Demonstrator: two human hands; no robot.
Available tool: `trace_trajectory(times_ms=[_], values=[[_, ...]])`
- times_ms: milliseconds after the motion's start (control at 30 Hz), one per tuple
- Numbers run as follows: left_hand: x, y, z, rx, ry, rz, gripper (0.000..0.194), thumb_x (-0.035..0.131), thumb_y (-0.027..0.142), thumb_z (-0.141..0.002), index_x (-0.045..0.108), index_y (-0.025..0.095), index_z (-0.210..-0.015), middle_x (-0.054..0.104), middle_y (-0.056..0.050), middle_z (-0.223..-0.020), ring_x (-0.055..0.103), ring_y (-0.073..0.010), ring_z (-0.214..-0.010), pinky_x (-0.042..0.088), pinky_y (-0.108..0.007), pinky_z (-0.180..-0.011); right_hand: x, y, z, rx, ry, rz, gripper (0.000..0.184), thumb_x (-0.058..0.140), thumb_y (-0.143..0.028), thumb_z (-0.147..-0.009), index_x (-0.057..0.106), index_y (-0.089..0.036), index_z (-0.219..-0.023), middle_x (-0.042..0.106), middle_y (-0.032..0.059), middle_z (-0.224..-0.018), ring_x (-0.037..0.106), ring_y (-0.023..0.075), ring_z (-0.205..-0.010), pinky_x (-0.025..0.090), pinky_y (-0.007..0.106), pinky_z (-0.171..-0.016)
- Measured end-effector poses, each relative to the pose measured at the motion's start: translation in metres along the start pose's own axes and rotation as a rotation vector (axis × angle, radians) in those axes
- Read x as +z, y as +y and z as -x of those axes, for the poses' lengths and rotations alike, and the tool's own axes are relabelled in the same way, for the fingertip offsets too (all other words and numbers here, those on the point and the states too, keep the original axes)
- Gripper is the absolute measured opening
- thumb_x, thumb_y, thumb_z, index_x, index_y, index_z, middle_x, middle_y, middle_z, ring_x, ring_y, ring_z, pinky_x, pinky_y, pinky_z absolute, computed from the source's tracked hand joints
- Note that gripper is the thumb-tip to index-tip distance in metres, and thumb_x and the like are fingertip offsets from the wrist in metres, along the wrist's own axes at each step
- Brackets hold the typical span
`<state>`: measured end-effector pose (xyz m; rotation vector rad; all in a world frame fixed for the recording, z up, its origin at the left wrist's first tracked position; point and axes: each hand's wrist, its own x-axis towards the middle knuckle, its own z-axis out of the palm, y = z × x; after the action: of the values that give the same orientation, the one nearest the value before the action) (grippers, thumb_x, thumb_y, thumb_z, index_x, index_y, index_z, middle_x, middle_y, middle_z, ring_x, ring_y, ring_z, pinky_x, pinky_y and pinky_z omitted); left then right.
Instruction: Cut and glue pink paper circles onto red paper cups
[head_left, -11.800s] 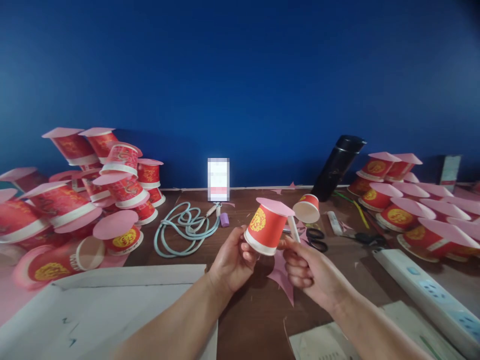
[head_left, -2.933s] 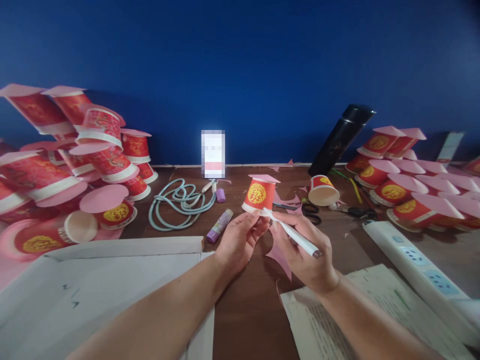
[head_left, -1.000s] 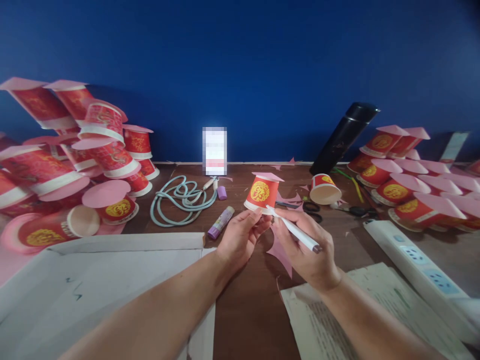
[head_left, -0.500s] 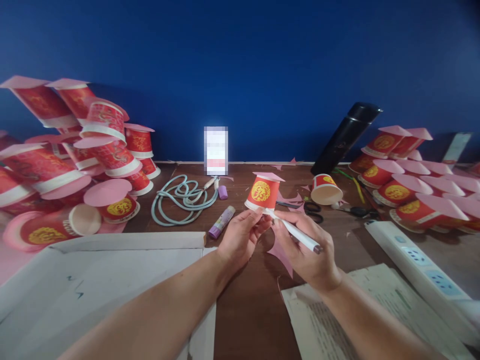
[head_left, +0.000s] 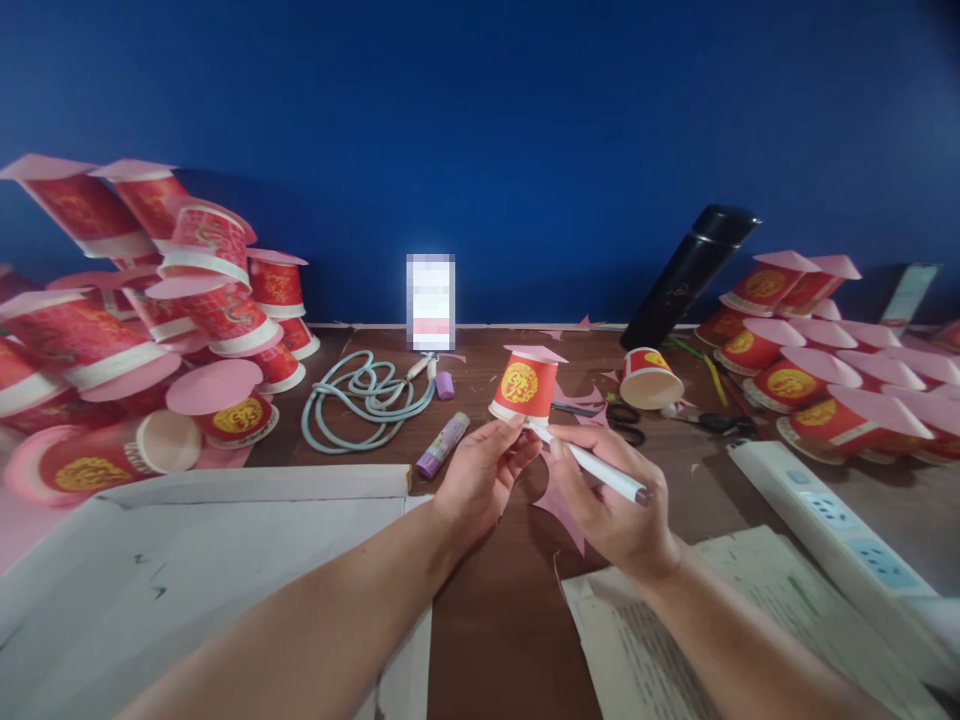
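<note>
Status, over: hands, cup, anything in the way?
Left hand holds red cup, upside down, by rim. Right hand grips white pen, tip end at rim. Scissors lie just beyond right hand.

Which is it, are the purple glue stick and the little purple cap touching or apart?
Apart: the head view shows a strip of brown table between the purple glue stick and the purple cap.

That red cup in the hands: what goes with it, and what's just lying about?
Seem to belong:
- red cup, in the left hand
- white pen, in the right hand
- matching cups with pink tops
- probably the glue stick

Probably just lying about:
- pale blue cable
- black bottle
- power strip
</note>
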<state>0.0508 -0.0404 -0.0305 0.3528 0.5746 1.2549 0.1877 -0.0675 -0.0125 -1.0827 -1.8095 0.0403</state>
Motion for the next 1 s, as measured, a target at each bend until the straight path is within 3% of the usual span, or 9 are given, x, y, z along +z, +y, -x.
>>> trace_trajectory(times_ms=[167,1000], values=[[-0.0018,-0.0011,-0.0017,-0.003,0.018,0.008,0.008,0.075,0.017,-0.074,0.071,0.011,-0.073,0.070,-0.004,-0.073,0.065,-0.0089,-0.071,0.055,-0.021,-0.076,0.0001,0.0025,0.0003,-0.009,0.074,0.033,0.018,0.064,-0.015,-0.082,0.064,-0.019,-0.100,0.072,0.0019,-0.089,0.069,0.0133,-0.077,0.054,0.024,-0.075],[-0.0026,-0.0015,-0.0003,0.016,-0.022,-0.023,0.010,0.077,0.020,-0.072,0.071,0.012,-0.073,0.068,-0.003,-0.071,0.063,-0.0087,-0.069,0.053,-0.022,-0.076,0.0004,0.0017,-0.0024,-0.061,0.058,0.117,0.018,0.062,-0.015,-0.084,0.064,-0.016,-0.101,0.073,0.0061,-0.092,0.069,0.0155,-0.084,0.054,0.025,-0.077]])
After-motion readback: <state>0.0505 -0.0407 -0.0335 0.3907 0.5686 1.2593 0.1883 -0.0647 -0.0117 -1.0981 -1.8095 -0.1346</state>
